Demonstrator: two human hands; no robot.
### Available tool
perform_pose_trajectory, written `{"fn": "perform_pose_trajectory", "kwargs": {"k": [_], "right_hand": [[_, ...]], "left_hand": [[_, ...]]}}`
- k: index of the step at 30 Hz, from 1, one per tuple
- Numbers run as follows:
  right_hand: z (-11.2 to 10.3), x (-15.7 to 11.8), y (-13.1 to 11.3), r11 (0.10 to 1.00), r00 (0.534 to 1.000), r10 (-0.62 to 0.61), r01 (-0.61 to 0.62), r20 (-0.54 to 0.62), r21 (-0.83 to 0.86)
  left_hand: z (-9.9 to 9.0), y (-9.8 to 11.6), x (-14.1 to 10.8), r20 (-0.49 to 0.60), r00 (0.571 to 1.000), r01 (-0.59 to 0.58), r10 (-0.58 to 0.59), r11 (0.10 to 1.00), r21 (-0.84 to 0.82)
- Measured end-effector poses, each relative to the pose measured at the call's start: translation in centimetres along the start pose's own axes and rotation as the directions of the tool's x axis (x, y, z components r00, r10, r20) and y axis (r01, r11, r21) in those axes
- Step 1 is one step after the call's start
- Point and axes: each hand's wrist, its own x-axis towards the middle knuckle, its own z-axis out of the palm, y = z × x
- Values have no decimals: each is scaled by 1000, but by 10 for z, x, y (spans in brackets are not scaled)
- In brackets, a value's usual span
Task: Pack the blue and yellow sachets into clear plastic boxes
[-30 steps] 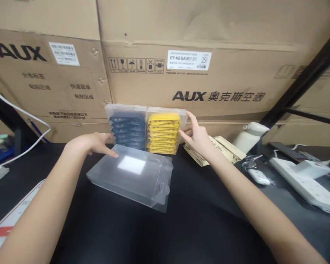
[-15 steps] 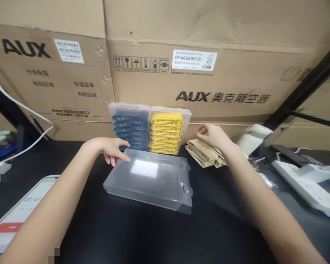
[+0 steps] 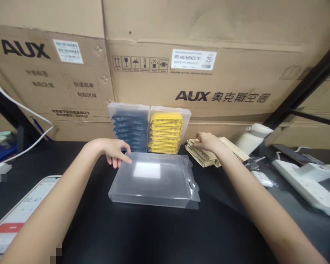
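Observation:
My left hand (image 3: 114,151) is at the far left corner of a clear plastic box (image 3: 154,185), thumb on its top and fingers closed about the edge. The box lies flat on the black table, its flapped end facing right. Over a stack of beige packets (image 3: 205,159) reaches my right hand (image 3: 207,141), fingers bent and slightly apart at the upper packets; no packet is lifted. Behind the box, two clear cases stand upright side by side: one with dark blue packets (image 3: 130,132), one with yellow packets (image 3: 166,132).
Large cardboard cartons (image 3: 143,84) form the back wall. Right of the packets stand a white bottle (image 3: 253,139), small plastic-wrapped items (image 3: 261,178) and a power strip (image 3: 305,187). A phone (image 3: 30,205) showing a timer lies at left, below a white cable (image 3: 19,104).
The clear box has turned slightly and shifted right, with my left hand still at its corner. My right hand has come down onto the beige packets.

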Motion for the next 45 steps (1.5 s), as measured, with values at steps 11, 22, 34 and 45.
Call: {"fn": "perform_pose_trajectory", "kwargs": {"k": [11, 22, 34, 45], "right_hand": [[1, 2, 2, 1000, 1000, 19, -19, 10, 5], [-20, -14, -14, 994, 989, 103, -99, 109, -48], [-44, -30, -32, 970, 940, 223, -187, 257, -157], [-36, -25, -23, 991, 969, 113, -94, 219, -93]], "left_hand": [[-1, -4, 4, -8, 1000, -17, 17, 1000, -25], [-2, -6, 8, 1, 1000, -24, 24, 999, -29], [-1, -9, 10, -15, 1000, -18, 17, 999, -40], [-1, -8, 11, -43, 999, -14, 12, 998, -58]]}}
